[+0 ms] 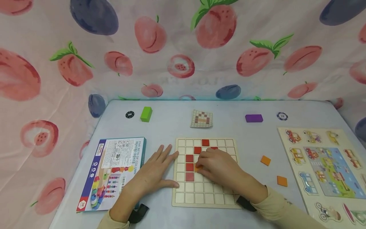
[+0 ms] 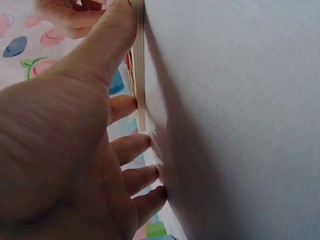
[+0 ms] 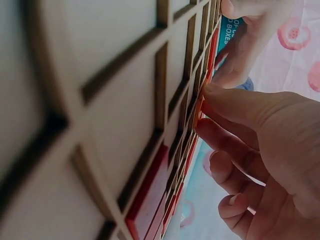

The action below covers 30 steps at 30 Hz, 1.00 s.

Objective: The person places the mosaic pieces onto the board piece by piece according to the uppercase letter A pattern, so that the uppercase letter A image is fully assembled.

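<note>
At the far left of the counter [image 1: 171, 121] a toy box [image 1: 112, 173] printed with bead columns is laid flat, with a black chip [image 1: 130, 114] and a green block [image 1: 146, 114] set beyond it. The left hand [image 1: 155, 173] is spread flat just right of the box, fingers straight, the thumb pressed along the left edge of the wooden grid board [image 1: 206, 173]; nothing is held in it, and the board is only steadied. A column of red tiles [image 1: 190, 167] is seated in the board's cells, stepping up to the right towards the top row. The right hand [image 1: 220, 167] is laid over the middle of the board, fingers bent, and an orange tile [image 1: 198, 167] is pinched at the fingertips beside the red ones, right at a cell. A pattern card [image 1: 201, 119] is propped behind the board. Further right, a purple block [image 1: 254, 118], another chip [image 1: 282, 116], two loose orange tiles [image 1: 265, 160] and a vehicle puzzle board [image 1: 326, 168] are seen. The orange tile could be jammed tilted against a cell wall if it is pressed down off-square, and neighbouring red tiles could be knocked loose by the knuckles. Should the left thumb be eased, the board could be pushed sideways.
</note>
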{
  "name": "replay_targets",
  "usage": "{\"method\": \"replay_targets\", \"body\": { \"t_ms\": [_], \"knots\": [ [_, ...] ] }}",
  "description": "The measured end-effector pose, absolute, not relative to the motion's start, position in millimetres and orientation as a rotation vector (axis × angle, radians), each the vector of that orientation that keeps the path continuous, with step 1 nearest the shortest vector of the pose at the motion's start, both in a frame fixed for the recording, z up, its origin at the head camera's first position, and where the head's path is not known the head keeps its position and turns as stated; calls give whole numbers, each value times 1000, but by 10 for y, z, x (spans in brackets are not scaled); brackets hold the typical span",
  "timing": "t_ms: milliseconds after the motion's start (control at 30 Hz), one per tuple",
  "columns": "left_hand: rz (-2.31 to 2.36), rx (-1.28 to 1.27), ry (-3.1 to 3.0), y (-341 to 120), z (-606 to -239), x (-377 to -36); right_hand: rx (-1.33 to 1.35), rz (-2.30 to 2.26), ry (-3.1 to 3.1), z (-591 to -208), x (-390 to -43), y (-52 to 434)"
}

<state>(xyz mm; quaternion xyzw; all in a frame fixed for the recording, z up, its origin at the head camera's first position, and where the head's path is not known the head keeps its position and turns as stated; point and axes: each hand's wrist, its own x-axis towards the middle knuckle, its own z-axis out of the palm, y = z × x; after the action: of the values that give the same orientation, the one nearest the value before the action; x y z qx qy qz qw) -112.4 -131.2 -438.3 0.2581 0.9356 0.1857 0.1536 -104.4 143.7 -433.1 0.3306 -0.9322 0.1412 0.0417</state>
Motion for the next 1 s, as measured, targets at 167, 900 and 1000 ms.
{"method": "replay_targets", "body": {
  "t_ms": [167, 900, 1000],
  "knots": [
    [534, 735, 2676, -1295, -4403, -1122, 976, 397, -2870, -4352, -1006, 1479],
    [487, 756, 2691, -1313, -4390, -1121, 271, 366, -3077, -4260, -712, 2730],
    [486, 767, 2692, -1315, -4391, -1130, 178, 314, -3105, -4264, -697, 2902]
  ]
}}
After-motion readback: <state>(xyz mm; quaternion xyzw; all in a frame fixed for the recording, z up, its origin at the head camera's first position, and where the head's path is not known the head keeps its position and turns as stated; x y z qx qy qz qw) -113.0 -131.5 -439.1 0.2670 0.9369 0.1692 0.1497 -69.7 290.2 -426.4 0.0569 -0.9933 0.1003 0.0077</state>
